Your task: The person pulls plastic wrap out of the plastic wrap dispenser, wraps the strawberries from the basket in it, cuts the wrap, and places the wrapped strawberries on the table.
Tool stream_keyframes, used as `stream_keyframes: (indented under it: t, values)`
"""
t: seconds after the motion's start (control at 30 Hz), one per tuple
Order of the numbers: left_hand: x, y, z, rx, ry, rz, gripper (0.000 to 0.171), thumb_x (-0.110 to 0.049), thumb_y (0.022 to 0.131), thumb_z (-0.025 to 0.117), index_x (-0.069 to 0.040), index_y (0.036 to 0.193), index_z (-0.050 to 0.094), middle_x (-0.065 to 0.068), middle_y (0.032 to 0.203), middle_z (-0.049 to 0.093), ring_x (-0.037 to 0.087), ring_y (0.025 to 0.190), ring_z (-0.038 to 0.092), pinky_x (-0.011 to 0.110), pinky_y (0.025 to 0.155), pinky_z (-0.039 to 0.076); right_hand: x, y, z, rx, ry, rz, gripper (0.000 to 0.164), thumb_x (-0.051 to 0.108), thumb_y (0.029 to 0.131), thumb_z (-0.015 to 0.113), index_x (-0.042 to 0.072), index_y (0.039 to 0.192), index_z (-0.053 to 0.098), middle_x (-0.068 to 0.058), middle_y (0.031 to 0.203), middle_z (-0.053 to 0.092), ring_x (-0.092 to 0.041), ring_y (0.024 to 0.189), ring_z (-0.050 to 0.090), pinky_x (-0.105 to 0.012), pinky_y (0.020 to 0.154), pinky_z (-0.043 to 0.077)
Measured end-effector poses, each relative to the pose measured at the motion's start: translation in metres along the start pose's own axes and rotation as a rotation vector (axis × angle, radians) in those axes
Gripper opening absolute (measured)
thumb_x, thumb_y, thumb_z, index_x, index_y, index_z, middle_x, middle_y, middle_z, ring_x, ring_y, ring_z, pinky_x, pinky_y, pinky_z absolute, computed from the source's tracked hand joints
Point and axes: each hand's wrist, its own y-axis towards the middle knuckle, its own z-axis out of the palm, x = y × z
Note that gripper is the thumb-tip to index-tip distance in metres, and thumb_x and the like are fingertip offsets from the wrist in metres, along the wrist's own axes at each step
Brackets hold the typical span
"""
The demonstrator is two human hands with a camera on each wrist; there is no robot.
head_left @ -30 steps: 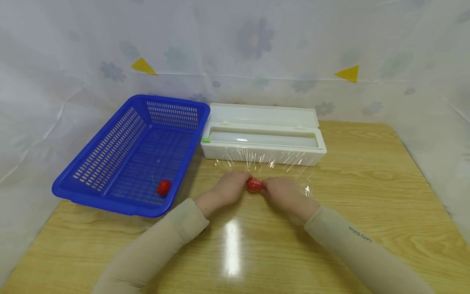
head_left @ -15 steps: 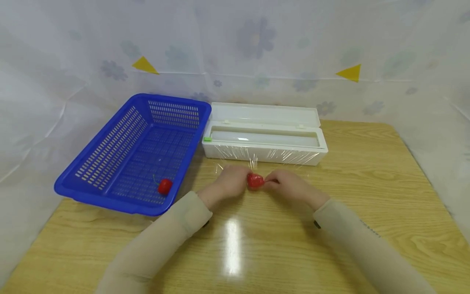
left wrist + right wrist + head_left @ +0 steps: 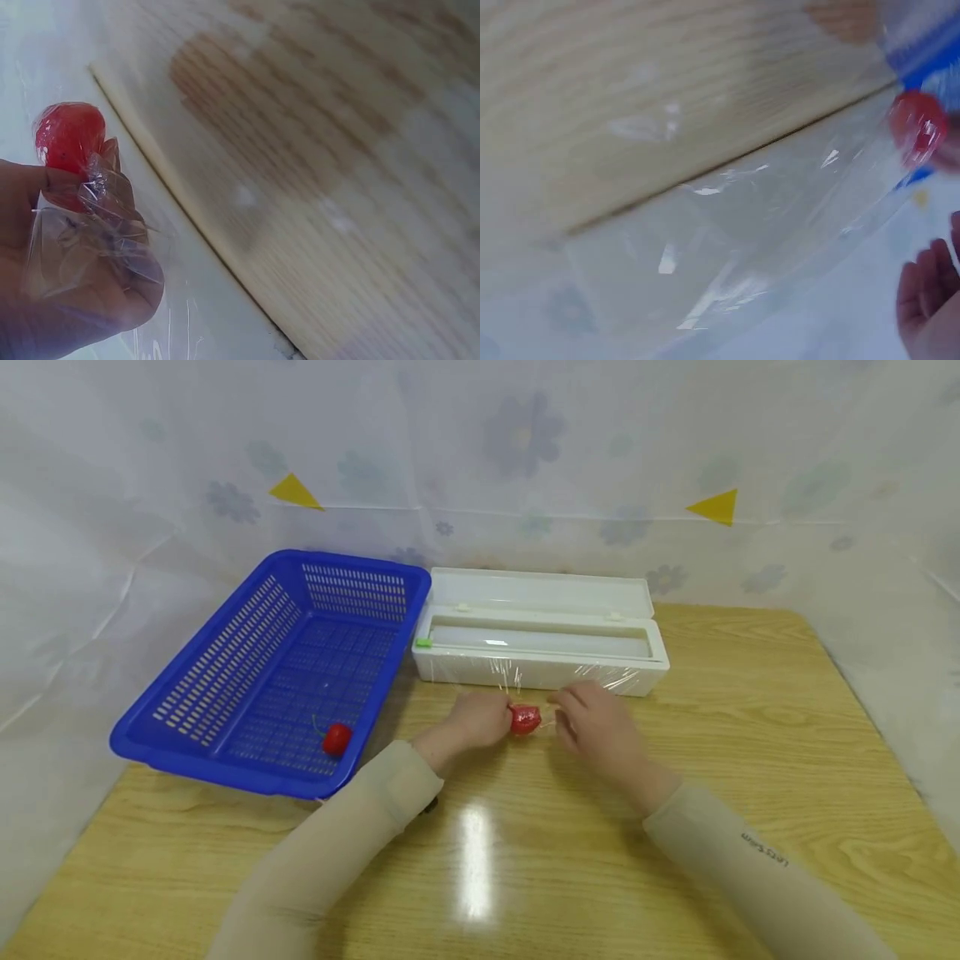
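Note:
A small red fruit (image 3: 525, 719), wrapped in clear cling film, is held by my left hand (image 3: 480, 720) just in front of the white dispenser box. Seen from the left wrist, the left fingers pinch the gathered film (image 3: 97, 187) below the round red fruit (image 3: 71, 135). My right hand (image 3: 603, 731) is just right of the fruit, its fingers loosely bent and apart from it. In the right wrist view, a sheet of cling film (image 3: 727, 247) stretches from the wrapped fruit (image 3: 917, 124), and the right fingers (image 3: 930, 281) hold nothing visible.
The dispenser box (image 3: 457, 671) has its lid (image 3: 540, 593) raised, a film roll (image 3: 540, 642) inside and a green slider (image 3: 423, 642). To the left, a blue basket (image 3: 225, 783) contains a red cherry (image 3: 337, 740) with a green stem. Both stand on the wooden table (image 3: 750, 735).
The right hand has let go of the fruit's right side and moved slightly right and toward the box. The left hand, still gripping the fruit, has shifted slightly right and toward the box.

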Motion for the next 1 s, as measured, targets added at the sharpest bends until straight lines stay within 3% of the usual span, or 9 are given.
stream_keyframes:
  t: [0.07,0.13,0.3,0.53,0.7,1.0]
  values:
    - [0.001,0.001,-0.002,0.004,-0.021,-0.006,0.022,-0.017,0.094,0.043,-0.009,0.088,0.062,0.005,0.087,0.066,0.021,0.082,0.06,0.048,0.096,0.041,0.008,-0.004,0.006,-0.09,-0.169,-0.197,0.03,0.006,0.075,0.066,-0.001,0.103,0.062,-0.013,0.098,0.063,-0.027,0.089,0.059,-0.037,0.079,0.05]
    - [0.001,0.001,-0.003,0.006,-0.039,-0.006,0.022,-0.017,0.094,0.042,-0.009,0.088,0.062,0.006,0.088,0.065,0.022,0.084,0.06,0.049,0.097,0.041,0.012,-0.006,0.013,-0.085,-0.253,-0.287,0.039,0.013,0.075,0.07,-0.001,0.111,0.06,-0.012,0.104,0.062,-0.027,0.094,0.058,-0.036,0.082,0.048]
    - [0.001,0.0,-0.006,0.038,-0.089,0.012,0.023,-0.017,0.095,0.041,-0.008,0.088,0.062,0.006,0.084,0.063,0.021,0.08,0.058,0.049,0.095,0.042,0.01,-0.007,0.027,0.008,-0.298,-0.168,0.05,0.02,0.075,0.076,0.0,0.116,0.056,-0.011,0.106,0.058,-0.028,0.1,0.055,-0.038,0.088,0.045]
    - [0.003,0.0,-0.01,0.044,-0.149,0.01,0.026,-0.018,0.096,0.039,-0.008,0.088,0.062,0.006,0.085,0.062,0.021,0.082,0.056,0.051,0.1,0.037,0.006,0.004,0.031,-0.035,-0.276,-0.157,0.035,0.018,0.077,0.073,0.004,0.105,0.056,-0.007,0.096,0.058,-0.026,0.093,0.055,-0.037,0.081,0.043]
    - [0.005,-0.001,-0.011,0.029,-0.179,0.019,0.026,-0.019,0.095,0.04,-0.007,0.089,0.063,0.006,0.083,0.061,0.021,0.079,0.056,0.039,0.084,0.045,0.004,0.012,0.028,-0.023,-0.245,-0.169,0.033,0.017,0.075,0.075,0.004,0.101,0.059,-0.007,0.092,0.06,-0.025,0.09,0.054,-0.036,0.082,0.045]
    - [0.009,-0.007,-0.004,-0.006,-0.329,-0.023,0.02,-0.02,0.094,0.046,-0.007,0.092,0.062,0.004,0.078,0.057,0.016,0.07,0.051,0.026,0.063,0.041,0.002,0.018,0.021,0.079,-0.158,-0.156,0.031,0.016,0.074,0.074,0.001,0.097,0.059,-0.009,0.092,0.06,-0.025,0.089,0.054,-0.037,0.084,0.047]
